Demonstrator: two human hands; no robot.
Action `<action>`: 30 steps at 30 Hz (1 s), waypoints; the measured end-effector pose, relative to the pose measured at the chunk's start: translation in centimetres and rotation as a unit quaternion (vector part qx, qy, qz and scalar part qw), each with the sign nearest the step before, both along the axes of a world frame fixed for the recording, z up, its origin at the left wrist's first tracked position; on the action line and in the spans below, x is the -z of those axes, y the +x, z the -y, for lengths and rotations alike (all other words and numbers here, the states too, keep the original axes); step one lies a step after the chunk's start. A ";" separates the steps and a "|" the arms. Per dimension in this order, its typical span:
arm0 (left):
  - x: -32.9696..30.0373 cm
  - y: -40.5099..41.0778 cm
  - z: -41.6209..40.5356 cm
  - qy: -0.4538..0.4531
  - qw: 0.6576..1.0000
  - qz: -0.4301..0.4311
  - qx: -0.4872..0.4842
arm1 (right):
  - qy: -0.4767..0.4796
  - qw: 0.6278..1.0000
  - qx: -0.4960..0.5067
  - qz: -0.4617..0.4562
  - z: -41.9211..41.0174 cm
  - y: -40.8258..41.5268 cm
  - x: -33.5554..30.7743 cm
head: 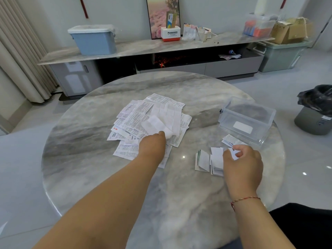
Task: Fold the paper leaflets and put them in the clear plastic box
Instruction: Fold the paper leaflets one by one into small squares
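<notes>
Two hands (pixel 241 164) (pixel 152 144), three folded leaflets (pixel 203 160), one box (pixel 247 121).

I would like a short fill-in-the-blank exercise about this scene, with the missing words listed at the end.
1. The left hand reaches into the pile of unfolded leaflets in the ____ of the round marble table.
2. The right hand pinches a small ____ leaflet.
3. The clear plastic box stands to the ____ of the pile.
4. The folded leaflets lie on the table, not yet in the ____.

Missing words: middle; folded; right; box
</notes>
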State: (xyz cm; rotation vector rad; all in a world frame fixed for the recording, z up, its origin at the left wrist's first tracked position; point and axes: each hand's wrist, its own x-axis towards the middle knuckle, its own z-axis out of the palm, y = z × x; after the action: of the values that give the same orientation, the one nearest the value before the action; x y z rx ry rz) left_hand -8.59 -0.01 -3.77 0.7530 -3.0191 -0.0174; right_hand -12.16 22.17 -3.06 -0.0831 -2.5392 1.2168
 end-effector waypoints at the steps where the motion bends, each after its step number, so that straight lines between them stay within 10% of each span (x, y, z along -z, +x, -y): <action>1: -0.2 0.1 0.1 0.007 1.000 0.004 0.004 | -0.007 1.000 -0.002 -0.007 0.2 0.2 -0.2; 9: -1.2 6.9 -0.6 0.029 0.998 -0.027 0.057 | -0.005 0.972 -0.230 -0.048 3.0 3.8 -0.7; 17: -3.1 15.7 -3.9 0.162 0.976 0.015 0.146 | 0.067 0.829 -0.534 0.152 3.0 7.3 0.9; 22: -2.4 17.2 -4.0 0.329 0.940 -0.092 0.018 | 0.040 0.831 -0.523 0.182 2.8 8.3 0.8; 30: 0.8 18.7 -5.5 0.150 0.970 -0.146 0.122 | 0.107 0.870 -0.457 0.151 4.0 9.3 1.7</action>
State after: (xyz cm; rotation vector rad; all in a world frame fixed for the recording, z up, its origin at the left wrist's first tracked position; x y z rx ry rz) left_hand 10.11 5.45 -4.52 0.3458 -2.8286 -0.5492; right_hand -2.90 18.15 -4.77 1.1956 -3.0654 1.2339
